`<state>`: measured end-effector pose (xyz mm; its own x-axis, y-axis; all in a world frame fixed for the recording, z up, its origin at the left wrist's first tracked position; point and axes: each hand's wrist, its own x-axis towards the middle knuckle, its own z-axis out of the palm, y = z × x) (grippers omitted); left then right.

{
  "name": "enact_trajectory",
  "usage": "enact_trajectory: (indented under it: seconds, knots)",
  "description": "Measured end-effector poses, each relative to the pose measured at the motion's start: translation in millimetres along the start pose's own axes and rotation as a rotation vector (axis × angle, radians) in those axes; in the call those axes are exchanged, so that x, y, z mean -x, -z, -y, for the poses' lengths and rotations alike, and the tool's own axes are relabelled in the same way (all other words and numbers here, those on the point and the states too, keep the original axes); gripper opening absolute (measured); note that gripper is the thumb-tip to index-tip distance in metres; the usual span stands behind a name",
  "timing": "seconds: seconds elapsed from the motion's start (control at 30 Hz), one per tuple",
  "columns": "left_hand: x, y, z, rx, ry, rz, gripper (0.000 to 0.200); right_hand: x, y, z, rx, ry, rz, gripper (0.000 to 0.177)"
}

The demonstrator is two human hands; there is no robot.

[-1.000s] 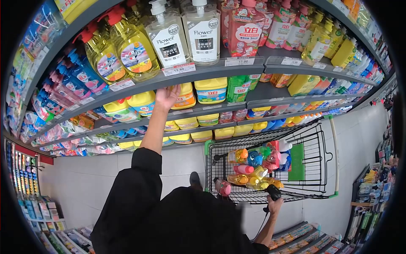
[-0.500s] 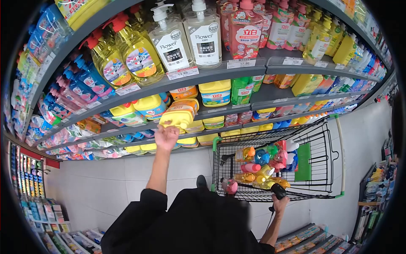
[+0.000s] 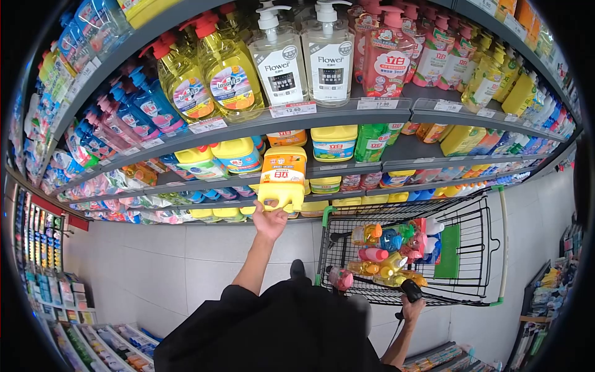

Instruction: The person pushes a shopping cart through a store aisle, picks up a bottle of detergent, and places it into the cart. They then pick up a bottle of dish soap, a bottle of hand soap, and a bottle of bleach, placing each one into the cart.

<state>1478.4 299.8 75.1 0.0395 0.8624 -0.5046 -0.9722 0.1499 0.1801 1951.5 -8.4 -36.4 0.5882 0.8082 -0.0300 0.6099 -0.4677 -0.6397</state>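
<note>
My left hand point(image 3: 271, 222) is closed on the handle end of a yellow jug of detergent point(image 3: 284, 177) with an orange label. The jug hangs in front of the shelves, its label upside down and its base towards the shelf. My right hand point(image 3: 412, 308) is wrapped round a black rounded object point(image 3: 411, 289) at the near side of the shopping cart point(image 3: 455, 290); a thin dark cord runs down beside it. In the cart lie several bottles, among them a pink one point(image 3: 373, 254), a yellow one point(image 3: 392, 265) and a blue one point(image 3: 390, 239).
Clear pump bottles point(image 3: 277, 65) and red pump bottles point(image 3: 387, 56) line the upper shelf point(image 3: 347, 110). Below stand more yellow jugs point(image 3: 334, 142) and a green bottle point(image 3: 372, 142). Grey floor tiles point(image 3: 155, 260) lie left of the cart. Further goods point(image 3: 542, 291) stand at right.
My left hand has turned and moved right and slightly down with the yellow jug, whose orange label now faces me. The right hand stays at the cart. The view has shifted a little left.
</note>
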Motion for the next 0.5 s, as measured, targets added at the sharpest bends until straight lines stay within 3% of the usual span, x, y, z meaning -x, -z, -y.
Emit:
enact_trajectory:
  seconds: [0.5]
  knots:
    - [-1, 12, -8, 0.012, 0.035, 0.017, 0.046, -2, 0, 7, -0.011, 0.048, -0.011, 0.023]
